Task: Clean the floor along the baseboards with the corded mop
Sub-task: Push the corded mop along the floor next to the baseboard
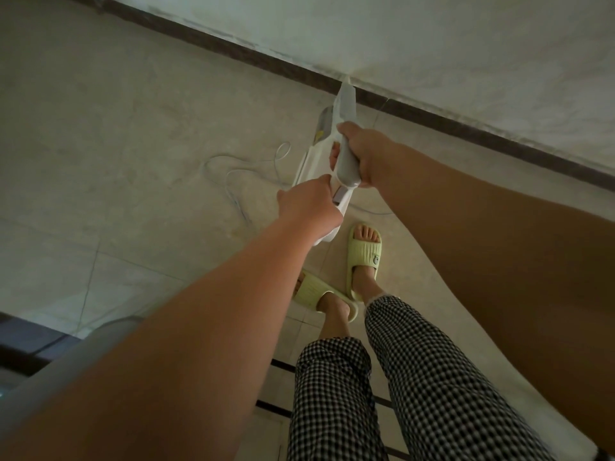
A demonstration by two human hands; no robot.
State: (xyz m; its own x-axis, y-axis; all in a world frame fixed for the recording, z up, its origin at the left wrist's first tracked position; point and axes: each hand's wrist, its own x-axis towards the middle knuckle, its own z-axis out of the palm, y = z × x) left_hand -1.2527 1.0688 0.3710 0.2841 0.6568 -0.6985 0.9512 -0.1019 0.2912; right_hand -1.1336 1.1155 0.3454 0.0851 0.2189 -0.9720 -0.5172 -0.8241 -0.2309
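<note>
Head view: both hands, left hand (307, 202) and right hand (364, 153), wrap fingers round the smooth white mop (342, 104) handle, its far end by the dark baseboard (233, 49), open tiled floor (100, 144) leftward.

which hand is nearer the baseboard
Right. The right hand grips the mop by its grey handle, higher up toward the dark baseboard; the left hand holds the body lower, farther back.

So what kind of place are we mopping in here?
Most likely a room in a home. The floor is pale tile, a dark baseboard runs under a plain light wall, and the person wears house slippers and loose checked trousers.
</note>
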